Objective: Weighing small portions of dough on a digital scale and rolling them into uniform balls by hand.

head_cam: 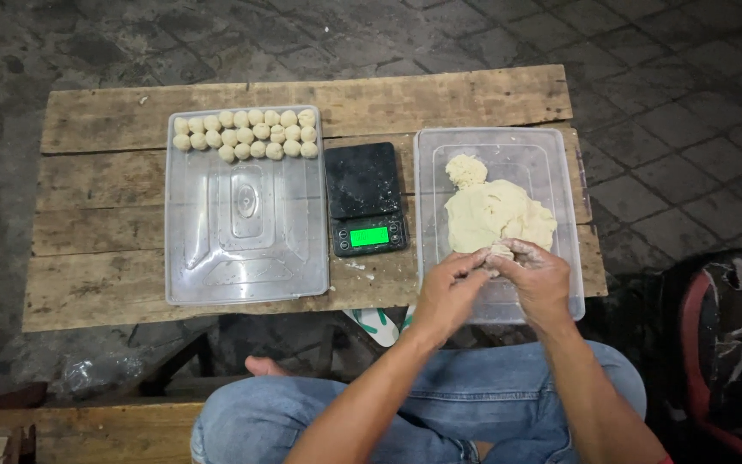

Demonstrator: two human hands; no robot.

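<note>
Both hands are working over the right clear tub (560,172): the left hand (450,292) and right hand (538,277) are pinching a small lump of dough (500,251) between their fingertips, right at the near edge of the big dough mass (495,210). A black scale (364,199) is sitting between that tub and the left tray (246,232), where rolled dough balls (246,134) are lining the far end. Everything's resting on a rough wooden table (113,215).

One screen noted, a small rectangular display (368,236) lit bright green, set in the near edge of a black square scale (364,198), placed on the surface (96,223) between two clear plastic containers, no labels or signs observed
</note>
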